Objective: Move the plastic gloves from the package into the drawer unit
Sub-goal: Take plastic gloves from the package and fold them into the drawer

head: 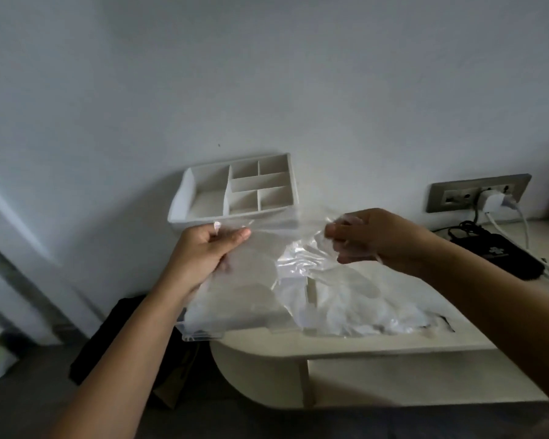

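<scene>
the left hand (203,248) pinches the upper left edge of the clear package (235,299) between thumb and curled fingers. the right hand (371,239) is set well apart from it on the same level, its fingers curled round a crumpled bunch of the plastic gloves (330,299). the film is stretched taut between the two hands along the top. below that line it hangs loose, and the gloves trail down and to the right over the table (362,346). where the package ends and the gloves begin is hard to tell through the clear layers.

the drawer unit (184,198) stands behind the hands, backed against the wall (267,74). its top tray, split into several open compartments, shows above the film, while its front is veiled by the package, so i cannot tell whether a drawer is pulled out. the table's front edge curves round at the left, just beneath the lower left corner of the package, and that corner hangs out past the curve.

to the right, near the right forearm, a black device (501,255) lies on the table with cables. a white charger (495,201) sits in the wall socket (450,194) above it. a dark bag (108,343) lies on the floor left of the table, under the left forearm.
</scene>
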`<action>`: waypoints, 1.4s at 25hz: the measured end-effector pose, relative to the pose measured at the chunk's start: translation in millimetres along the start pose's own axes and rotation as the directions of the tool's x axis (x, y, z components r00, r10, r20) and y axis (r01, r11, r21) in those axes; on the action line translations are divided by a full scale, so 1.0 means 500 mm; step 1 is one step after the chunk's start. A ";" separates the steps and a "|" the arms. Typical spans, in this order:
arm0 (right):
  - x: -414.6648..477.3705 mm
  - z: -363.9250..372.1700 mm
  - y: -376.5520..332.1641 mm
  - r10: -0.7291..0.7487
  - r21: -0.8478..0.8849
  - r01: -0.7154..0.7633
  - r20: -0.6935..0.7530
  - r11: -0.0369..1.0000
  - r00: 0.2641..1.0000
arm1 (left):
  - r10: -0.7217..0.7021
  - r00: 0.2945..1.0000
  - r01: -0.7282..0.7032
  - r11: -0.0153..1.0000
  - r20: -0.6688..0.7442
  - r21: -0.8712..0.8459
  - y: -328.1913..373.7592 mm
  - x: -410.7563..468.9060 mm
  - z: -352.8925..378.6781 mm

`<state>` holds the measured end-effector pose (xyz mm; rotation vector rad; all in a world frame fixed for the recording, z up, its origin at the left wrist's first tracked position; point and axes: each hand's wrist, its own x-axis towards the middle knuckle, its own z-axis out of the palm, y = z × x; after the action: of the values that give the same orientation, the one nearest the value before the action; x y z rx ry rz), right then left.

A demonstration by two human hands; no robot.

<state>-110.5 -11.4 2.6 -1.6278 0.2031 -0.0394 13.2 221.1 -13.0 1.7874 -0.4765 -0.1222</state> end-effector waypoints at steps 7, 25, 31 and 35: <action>0.090 0.072 0.047 -0.030 -0.585 -0.120 -0.240 0.802 0.970 | -0.042 0.992 0.077 0.947 -0.118 0.312 -0.108 0.032 -0.060; 0.169 0.260 0.118 0.072 -0.899 0.231 0.276 0.372 0.959 | 0.207 0.948 0.051 0.652 -0.242 0.757 -0.092 0.020 -0.062; 0.164 0.267 0.133 0.018 -0.918 0.242 0.260 0.314 0.965 | 0.135 0.989 -0.139 0.679 0.063 0.721 -0.073 -0.004 -0.007; 0.153 0.263 0.111 0.061 -0.820 0.187 0.259 0.541 0.964 | -0.222 0.949 -0.075 0.531 0.224 0.844 -0.157 0.029 0.009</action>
<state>-21.6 103.5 -69.0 -2.6082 -0.0749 0.2635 45.0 226.5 -86.2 2.8028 -0.7695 -0.2668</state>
